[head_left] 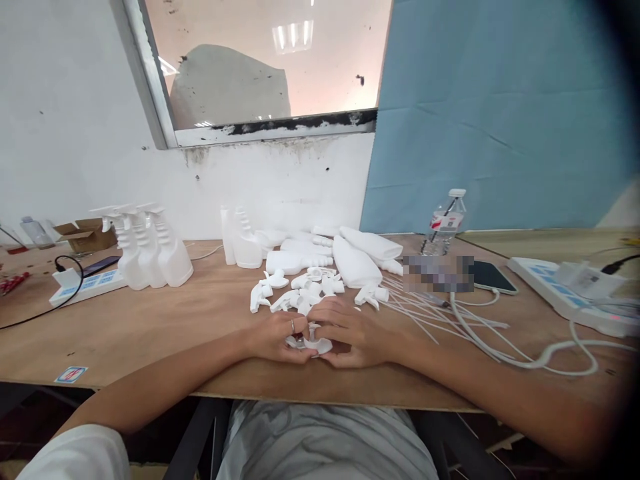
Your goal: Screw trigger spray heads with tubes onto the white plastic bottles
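Near the table's front edge, my left hand and my right hand meet around a white trigger spray head. Fingers of both hands are closed on it, and they hide part of it. My left hand wears a ring. Just beyond my fingers lies a loose pile of white spray heads, with one more spray head off to the right. Behind the pile, several white bottles without heads lie on their sides, and two bottles stand upright at the back.
Three white spray bottles with heads fitted stand at the left beside a power strip. Thin white tubes lie spread at the right. Beyond them are a water bottle, a phone, cables and another power strip.
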A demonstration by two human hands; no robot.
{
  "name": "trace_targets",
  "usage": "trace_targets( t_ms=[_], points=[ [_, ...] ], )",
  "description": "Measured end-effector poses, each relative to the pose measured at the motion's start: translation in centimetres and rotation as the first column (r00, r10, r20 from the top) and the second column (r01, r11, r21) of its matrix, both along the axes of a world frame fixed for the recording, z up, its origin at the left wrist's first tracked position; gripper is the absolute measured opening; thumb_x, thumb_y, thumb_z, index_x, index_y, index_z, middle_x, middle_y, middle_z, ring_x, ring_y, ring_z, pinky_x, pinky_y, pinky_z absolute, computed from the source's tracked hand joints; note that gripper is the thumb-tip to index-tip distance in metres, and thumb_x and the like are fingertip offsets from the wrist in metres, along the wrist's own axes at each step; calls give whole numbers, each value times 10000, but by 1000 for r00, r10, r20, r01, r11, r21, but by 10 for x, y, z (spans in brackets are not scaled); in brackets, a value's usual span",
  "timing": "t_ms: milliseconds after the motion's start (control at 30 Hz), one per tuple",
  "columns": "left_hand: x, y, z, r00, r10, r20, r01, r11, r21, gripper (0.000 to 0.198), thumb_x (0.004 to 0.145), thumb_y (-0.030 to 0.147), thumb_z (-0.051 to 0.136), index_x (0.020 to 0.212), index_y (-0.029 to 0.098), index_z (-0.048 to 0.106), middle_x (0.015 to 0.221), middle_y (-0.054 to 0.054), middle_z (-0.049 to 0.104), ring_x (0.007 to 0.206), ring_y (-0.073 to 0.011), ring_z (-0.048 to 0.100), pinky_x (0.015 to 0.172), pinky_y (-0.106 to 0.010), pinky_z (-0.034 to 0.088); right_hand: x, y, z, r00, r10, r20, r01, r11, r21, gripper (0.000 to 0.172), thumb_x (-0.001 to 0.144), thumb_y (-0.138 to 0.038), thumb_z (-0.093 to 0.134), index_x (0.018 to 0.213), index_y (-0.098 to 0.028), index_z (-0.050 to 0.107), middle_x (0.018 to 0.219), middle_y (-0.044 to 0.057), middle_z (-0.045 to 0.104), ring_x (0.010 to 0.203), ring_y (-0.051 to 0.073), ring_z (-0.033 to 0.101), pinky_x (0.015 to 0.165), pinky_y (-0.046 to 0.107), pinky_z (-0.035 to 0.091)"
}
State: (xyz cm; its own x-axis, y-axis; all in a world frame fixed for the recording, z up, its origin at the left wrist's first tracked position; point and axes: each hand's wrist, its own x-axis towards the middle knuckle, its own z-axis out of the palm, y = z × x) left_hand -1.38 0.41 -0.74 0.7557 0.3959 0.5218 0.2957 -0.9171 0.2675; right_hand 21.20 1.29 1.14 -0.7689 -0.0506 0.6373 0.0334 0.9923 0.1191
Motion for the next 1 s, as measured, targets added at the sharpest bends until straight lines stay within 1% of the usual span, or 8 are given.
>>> trace_targets(
  t_ms=[300,500,567,667,733,800,900,1000],
  points=[
    [3,-1,0,998,-38,59,34,997,73,256,828,402,589,751,189,469,672,-5,607,603,-112,565,546,-201,427,0,-2,2,999,27,20,-27,1000,-4,311,806,-164,626,1111,-182,569,1014,99,667,1081,232,562,916,409,449],
    [3,-4,1,996,-79,27,76,992,102,230,840,377,568,769,195,446,697,-22,621,631,-126,583,569,-213,443,16,12,16,998,16,57,-23,992,124,406,861,-273,598,1241,-156,514,1185,156,606,1130,248,535,936,445,429],
    [2,-5,3,996,-90,13,88,989,119,211,843,364,565,788,194,453,695,-21,611,614,-126,569,545,-214,421,29,27,25,998,-58,10,56,985,164,341,875,-207,559,1211,-150,537,1150,155,622,1103,242,546,921,435,426],
    [2,-5,5,997,-72,-4,72,989,130,217,850,379,560,799,195,458,667,-7,585,572,-121,539,508,-218,379,58,50,38,954,-299,36,291,946,144,166,892,-181,501,984,-161,638,915,110,682,912,222,593,861,404,419],
    [2,-4,5,998,-59,-10,60,990,127,237,859,402,550,796,196,451,665,-4,587,566,-118,537,505,-218,370,80,63,47,856,-494,154,494,869,41,275,908,-258,471,707,-164,635,643,63,622,653,182,552,718,346,410],
    [1,-4,4,999,-46,-14,47,990,130,255,867,424,542,795,196,449,659,-3,589,563,-117,538,505,-218,367,99,72,55,696,-622,359,688,721,-84,434,911,-353,451,540,-165,576,504,32,538,502,139,461,589,295,348],
    [2,-4,3,999,-35,-14,37,988,147,258,869,428,533,791,196,450,654,-3,586,566,-118,537,509,-219,364,117,78,62,528,-564,635,833,491,-256,370,809,-448,561,588,-164,647,559,29,610,526,145,511,539,260,320],
    [2,-4,4,998,-55,-3,55,988,147,245,868,412,537,788,196,453,656,-2,586,569,-118,538,511,-218,362,120,79,60,470,-455,756,873,369,-319,282,683,-439,654,682,-167,728,648,41,688,626,192,598,561,258,361]
  ],
)
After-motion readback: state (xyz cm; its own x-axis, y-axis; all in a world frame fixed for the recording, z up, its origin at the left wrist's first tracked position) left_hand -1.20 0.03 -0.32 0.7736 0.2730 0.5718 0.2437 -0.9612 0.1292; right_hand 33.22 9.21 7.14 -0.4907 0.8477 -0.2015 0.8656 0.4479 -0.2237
